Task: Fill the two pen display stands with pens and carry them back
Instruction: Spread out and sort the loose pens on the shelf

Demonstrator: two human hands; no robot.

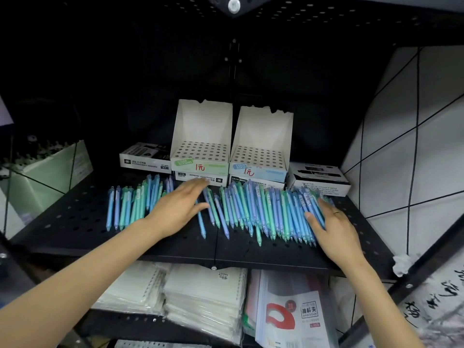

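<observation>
Just beyond your hands, two white cardboard pen display stands with punched hole grids sit side by side on flat marker boxes, every hole bare. Your left hand lies flat, fingers spread over the blue and green plastic pens scattered on the black perforated metal shelf. Your right hand, ring on, presses straight fingers on the pens' right end, gripping nothing.
</observation>
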